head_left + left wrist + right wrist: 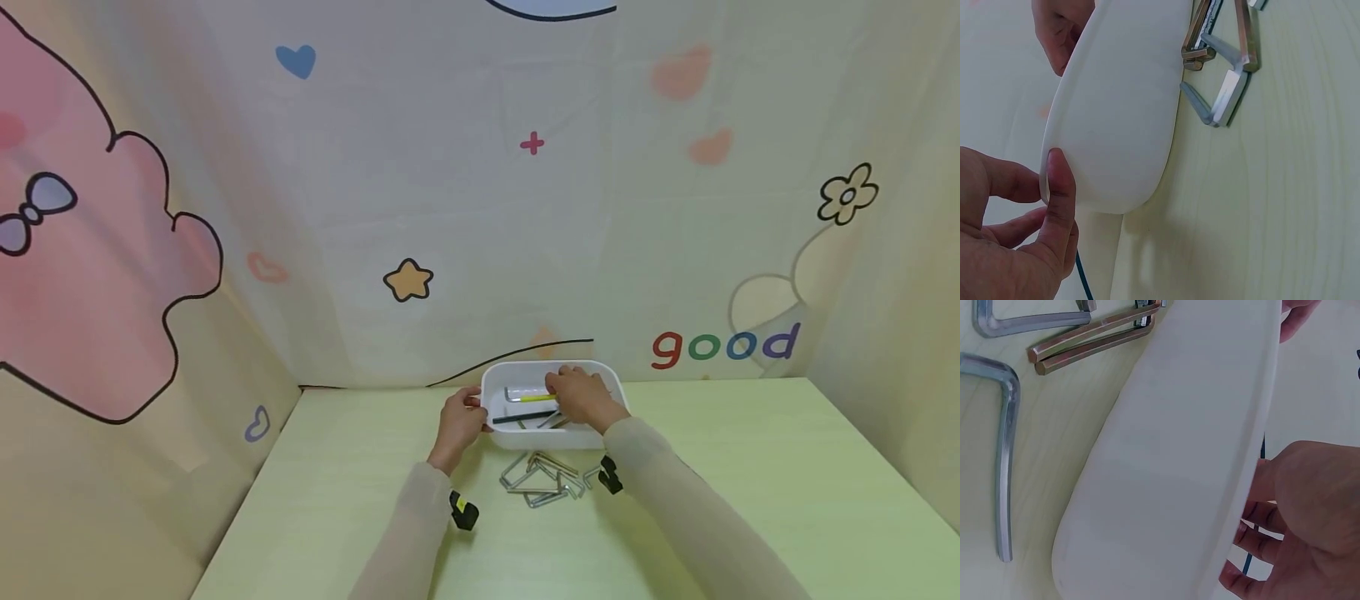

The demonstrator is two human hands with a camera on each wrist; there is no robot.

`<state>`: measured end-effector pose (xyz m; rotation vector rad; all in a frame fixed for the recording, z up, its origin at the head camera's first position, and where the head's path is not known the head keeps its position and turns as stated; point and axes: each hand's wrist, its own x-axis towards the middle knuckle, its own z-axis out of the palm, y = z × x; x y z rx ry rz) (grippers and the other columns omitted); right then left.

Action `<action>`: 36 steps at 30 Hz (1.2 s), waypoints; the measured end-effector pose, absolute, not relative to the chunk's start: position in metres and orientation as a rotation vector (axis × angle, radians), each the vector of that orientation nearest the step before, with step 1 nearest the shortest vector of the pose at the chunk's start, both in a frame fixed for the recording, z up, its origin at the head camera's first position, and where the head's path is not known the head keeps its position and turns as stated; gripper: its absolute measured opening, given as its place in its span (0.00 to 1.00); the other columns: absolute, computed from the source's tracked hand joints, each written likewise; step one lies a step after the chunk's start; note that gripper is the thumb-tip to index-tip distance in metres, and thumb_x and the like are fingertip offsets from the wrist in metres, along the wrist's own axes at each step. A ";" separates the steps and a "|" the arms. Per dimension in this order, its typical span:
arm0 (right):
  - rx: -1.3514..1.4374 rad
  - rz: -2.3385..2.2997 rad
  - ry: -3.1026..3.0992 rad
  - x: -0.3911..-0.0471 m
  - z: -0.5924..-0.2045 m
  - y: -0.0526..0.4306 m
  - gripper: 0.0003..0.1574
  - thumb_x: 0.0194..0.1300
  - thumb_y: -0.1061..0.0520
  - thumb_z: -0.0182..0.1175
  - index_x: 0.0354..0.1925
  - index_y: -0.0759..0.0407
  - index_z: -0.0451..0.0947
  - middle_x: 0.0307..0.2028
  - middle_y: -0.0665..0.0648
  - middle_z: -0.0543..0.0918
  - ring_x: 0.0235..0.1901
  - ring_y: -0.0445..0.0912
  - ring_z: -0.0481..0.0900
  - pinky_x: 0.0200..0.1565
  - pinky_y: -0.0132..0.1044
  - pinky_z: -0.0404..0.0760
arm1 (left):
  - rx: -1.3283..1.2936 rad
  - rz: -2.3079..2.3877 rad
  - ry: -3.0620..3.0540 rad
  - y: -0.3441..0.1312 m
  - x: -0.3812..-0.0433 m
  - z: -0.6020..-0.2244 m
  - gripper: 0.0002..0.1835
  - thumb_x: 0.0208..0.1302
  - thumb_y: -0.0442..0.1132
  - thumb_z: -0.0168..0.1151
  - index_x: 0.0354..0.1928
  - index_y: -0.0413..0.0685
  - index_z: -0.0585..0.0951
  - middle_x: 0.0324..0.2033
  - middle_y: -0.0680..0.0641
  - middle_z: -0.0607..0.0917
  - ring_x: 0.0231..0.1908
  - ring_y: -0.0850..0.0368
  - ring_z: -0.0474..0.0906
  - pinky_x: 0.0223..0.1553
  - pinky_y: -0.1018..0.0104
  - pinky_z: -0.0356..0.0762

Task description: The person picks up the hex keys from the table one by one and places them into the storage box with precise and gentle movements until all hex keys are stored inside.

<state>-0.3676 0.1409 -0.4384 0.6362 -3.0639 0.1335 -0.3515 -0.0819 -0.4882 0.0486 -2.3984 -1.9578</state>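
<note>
My left hand [459, 425] pinches the left end of a white plastic bin [551, 437]. The left wrist view shows its thumb outside the rim and the other fingers behind it. Over the right half of the bin, my right hand [581, 396] reaches inside with fingers bent downward; their tips are hidden by the bin wall in the right wrist view. An L-shaped hex key with a yellow sleeve [536, 398] lies in the bin, its end at the right fingertips; I cannot tell whether they grip it. A long black bar [521, 417] lies nearer the front wall.
Several silver and bronze hex keys [534, 490] lie in a loose pile on the table [360, 517] in front of the bin. One silver hex key [1005, 456] lies apart at the pile's right. A printed curtain [465, 208] hangs right behind the bin.
</note>
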 end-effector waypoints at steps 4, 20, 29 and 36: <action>0.622 0.139 -3.086 -0.368 -0.442 0.140 0.10 0.68 0.64 0.53 0.45 0.55 0.76 0.43 0.57 0.77 0.43 0.53 0.73 0.42 0.54 0.74 | 0.048 -1.957 -2.394 -0.082 -0.351 -0.490 0.27 0.53 0.25 0.54 0.60 0.33 0.75 0.38 0.42 0.76 0.24 0.58 0.77 0.31 0.61 0.86; 0.556 0.149 -3.106 -0.372 -0.450 0.143 0.09 0.68 0.65 0.50 0.42 0.55 0.76 0.40 0.57 0.76 0.41 0.53 0.73 0.44 0.55 0.74 | 0.044 -1.926 -2.416 -0.079 -0.353 -0.488 0.27 0.54 0.25 0.54 0.60 0.33 0.74 0.38 0.42 0.77 0.27 0.56 0.78 0.29 0.65 0.85; 0.589 0.185 -3.075 -0.371 -0.452 0.146 0.11 0.68 0.64 0.54 0.47 0.55 0.77 0.44 0.58 0.78 0.45 0.55 0.75 0.45 0.56 0.75 | 0.036 -1.915 -2.413 -0.078 -0.352 -0.487 0.27 0.53 0.24 0.53 0.60 0.32 0.74 0.37 0.42 0.76 0.26 0.57 0.77 0.30 0.62 0.86; 0.618 0.207 -2.990 -0.365 -0.448 0.147 0.16 0.67 0.60 0.57 0.53 0.53 0.76 0.49 0.59 0.78 0.47 0.55 0.76 0.44 0.55 0.76 | 0.060 -1.916 -2.419 -0.081 -0.351 -0.484 0.27 0.54 0.24 0.53 0.59 0.34 0.75 0.37 0.42 0.77 0.28 0.56 0.77 0.32 0.60 0.87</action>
